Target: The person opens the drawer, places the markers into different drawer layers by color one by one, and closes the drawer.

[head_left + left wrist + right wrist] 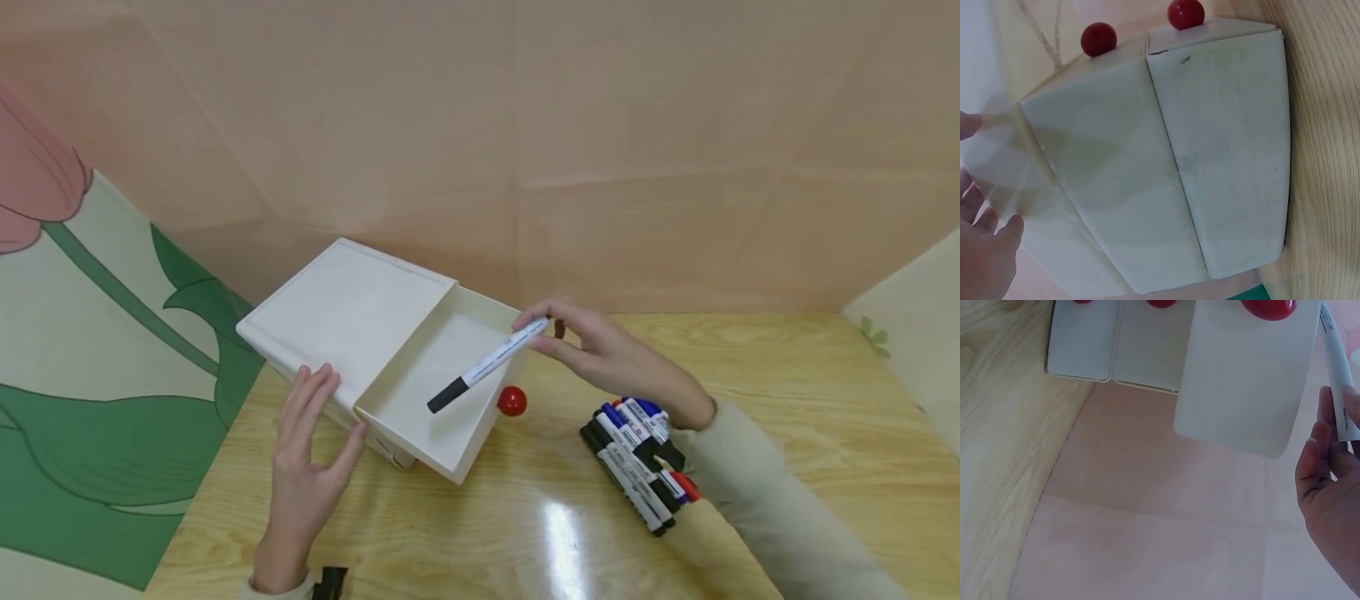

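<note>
In the head view my right hand (pixel 600 350) pinches a white marker (pixel 495 358) near one end, its black cap slanting down over the pulled-out top drawer (pixel 427 417). The right wrist view has the same marker (pixel 1337 369) between thumb and fingers of the right hand (pixel 1335 494). My left hand (pixel 311 467) has its fingers spread at the near side of the white drawer box (pixel 352 308), thumb close to the drawer's corner. In the left wrist view the left hand (pixel 988 250) shows at the left edge, beside the box's upper part. A red knob (pixel 512 401) sits on the drawer front.
Several markers (pixel 633 458) with black, blue and red caps lie in a bunch on the wooden table (pixel 465 550), below the right forearm. Two lower drawers (pixel 1147 350) are closed. A pinkish backdrop (pixel 637 167) hangs behind the table.
</note>
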`<state>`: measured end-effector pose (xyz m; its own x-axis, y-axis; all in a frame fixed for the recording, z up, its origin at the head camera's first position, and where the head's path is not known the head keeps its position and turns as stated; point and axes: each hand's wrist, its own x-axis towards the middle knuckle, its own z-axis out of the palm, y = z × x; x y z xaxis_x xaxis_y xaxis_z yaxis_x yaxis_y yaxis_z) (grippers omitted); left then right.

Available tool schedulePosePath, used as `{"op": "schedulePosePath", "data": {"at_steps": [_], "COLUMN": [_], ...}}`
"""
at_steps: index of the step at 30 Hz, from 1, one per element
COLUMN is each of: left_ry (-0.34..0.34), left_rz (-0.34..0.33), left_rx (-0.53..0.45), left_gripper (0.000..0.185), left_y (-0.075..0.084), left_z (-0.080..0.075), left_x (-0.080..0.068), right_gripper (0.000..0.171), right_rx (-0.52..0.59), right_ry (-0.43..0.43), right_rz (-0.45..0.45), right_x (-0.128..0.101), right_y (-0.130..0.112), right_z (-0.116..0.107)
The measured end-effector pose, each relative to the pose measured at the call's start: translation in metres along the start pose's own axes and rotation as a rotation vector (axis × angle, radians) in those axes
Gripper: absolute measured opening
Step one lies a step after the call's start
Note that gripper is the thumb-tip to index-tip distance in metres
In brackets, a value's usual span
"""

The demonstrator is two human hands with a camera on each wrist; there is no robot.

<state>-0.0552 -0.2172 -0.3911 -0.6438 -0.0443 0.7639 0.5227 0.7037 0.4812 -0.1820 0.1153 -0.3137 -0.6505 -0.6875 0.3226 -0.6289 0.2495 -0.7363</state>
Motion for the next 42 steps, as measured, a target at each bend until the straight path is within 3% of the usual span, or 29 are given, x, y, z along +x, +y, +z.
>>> {"op": "schedulePosePath", "data": {"at_steps": [12,21,31,42], "left_ry": [-0.008,-0.005,-0.006,-0.012], "left_rz": [0.000,0.001,-0.002,-0.006], "left_rx": [0.003,-0.004,-0.002,-0.004], "left_gripper": [0.055,0.056,0.057,0.059], "left_y": [0.000,0.000,-0.001,-0.001], "left_z": [0.001,0.001,0.002,0.004], "left_x": [0.000,0.000,0.001,0.002], "right_gripper": [0.020,0.019,0.028,0.021], "right_rx": [-0.089,-0.196,-0.203,-0.321], "right_ry": [-0.082,-0.133,-0.132,-0.126], "right_rz": [-0.052,-0.160,-0.028,-0.035], "right_x": [0.011,0.018,0.020,0.027], "right_y": [-0.007,-0.004,-0.007,-0.006], "right_z": [0.006,0.010,0.010,0.011]}}
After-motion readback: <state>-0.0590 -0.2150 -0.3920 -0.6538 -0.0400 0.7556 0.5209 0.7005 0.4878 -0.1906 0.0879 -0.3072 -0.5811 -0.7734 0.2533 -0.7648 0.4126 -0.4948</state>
